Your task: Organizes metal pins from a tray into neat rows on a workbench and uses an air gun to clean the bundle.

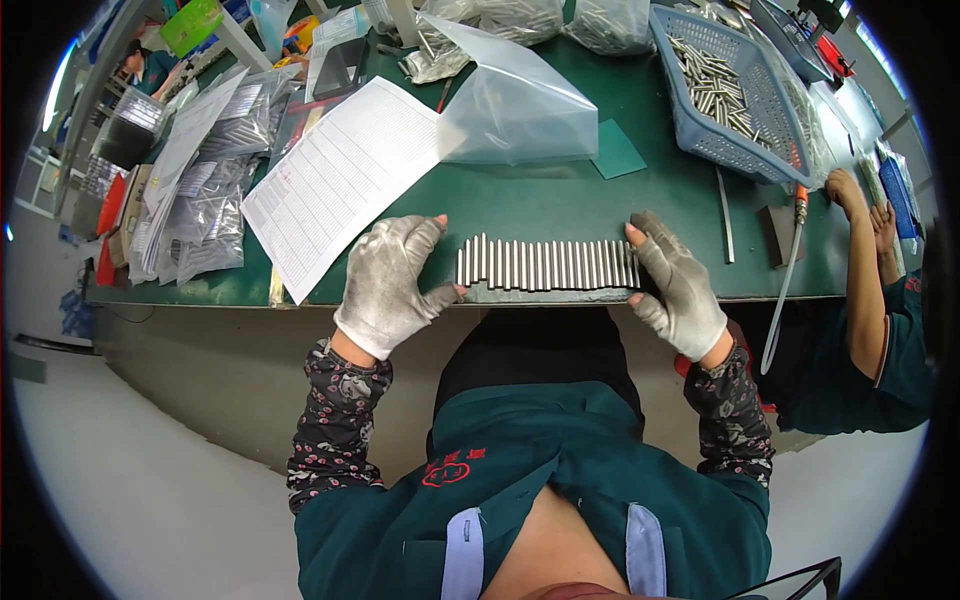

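A row of slim metal pins (548, 266) lies side by side along the front edge of the green table. Most stand level with each other, while a few at the left end jut out unevenly. My left hand (392, 280), in a grey-stained white glove with bare fingertips, is at the left end of the row, thumb and forefinger spread apart. At the other end, my right hand (680, 285), gloved the same way, has its thumb and fingers apart around the last pins. Whether either hand presses on the pins is hard to tell.
A blue plastic basket (735, 150) of loose pins stands at the back right. Left of the pins lie a printed sheet (345, 180) and bagged parts (215, 210); a clear plastic bag (520, 110) is behind. An orange-tipped air hose (800, 205) hangs beside a co-worker's arm (865, 290).
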